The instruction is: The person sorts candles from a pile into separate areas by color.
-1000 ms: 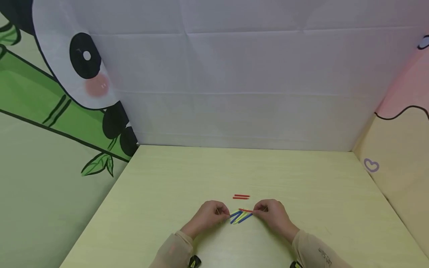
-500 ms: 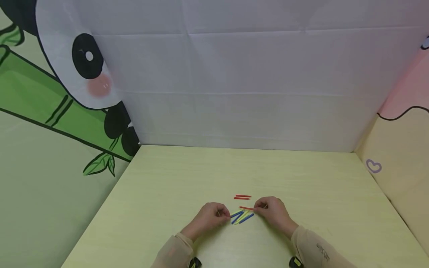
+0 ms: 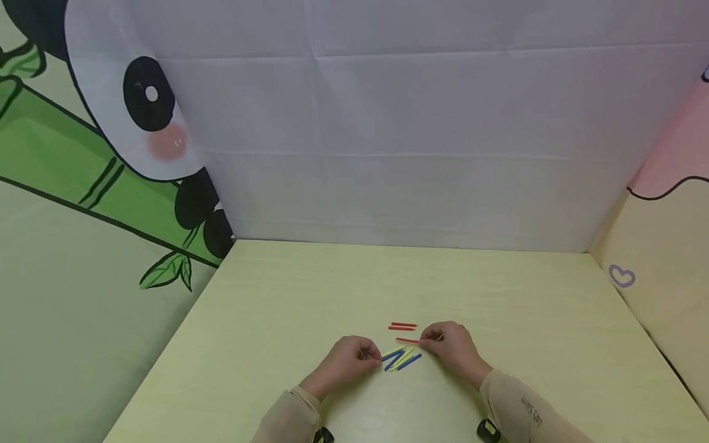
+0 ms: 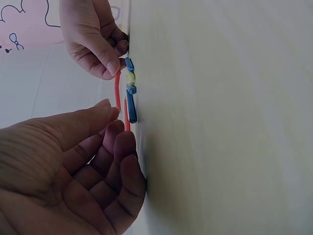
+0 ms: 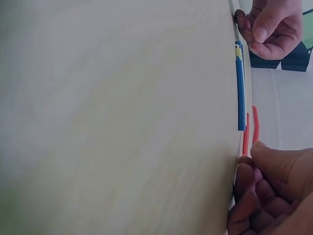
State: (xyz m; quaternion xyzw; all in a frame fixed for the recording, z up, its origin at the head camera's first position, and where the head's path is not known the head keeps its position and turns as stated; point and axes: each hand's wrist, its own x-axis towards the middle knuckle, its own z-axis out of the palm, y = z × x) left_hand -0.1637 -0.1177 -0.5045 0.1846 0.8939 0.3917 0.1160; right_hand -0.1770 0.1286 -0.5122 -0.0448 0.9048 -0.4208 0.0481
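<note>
My right hand (image 3: pixel 455 349) pinches the end of a thin red stick (image 3: pixel 407 340) between thumb and forefinger. In the right wrist view that red stick (image 5: pixel 256 120) stands out above the tabletop. Beside it on the table lie blue sticks (image 3: pixel 410 362) and yellow sticks (image 3: pixel 400 360) in a loose, partly crossed pile. My left hand (image 3: pixel 350 363) rests low at the left end of this pile, fingers loosely curled. Between its thumb and forefinger, in the left wrist view, shows a gap with nothing held.
Two more red sticks (image 3: pixel 402 326) lie side by side just behind the pile. The pale wooden table (image 3: pixel 310 289) runs back to a whitish cloth wall (image 3: pixel 388 154). Printed cartoon panels close off the left and right sides.
My right hand has drawn the red stick away from the blue and yellow pile, towards the two other red sticks. The left hand has hardly moved.
</note>
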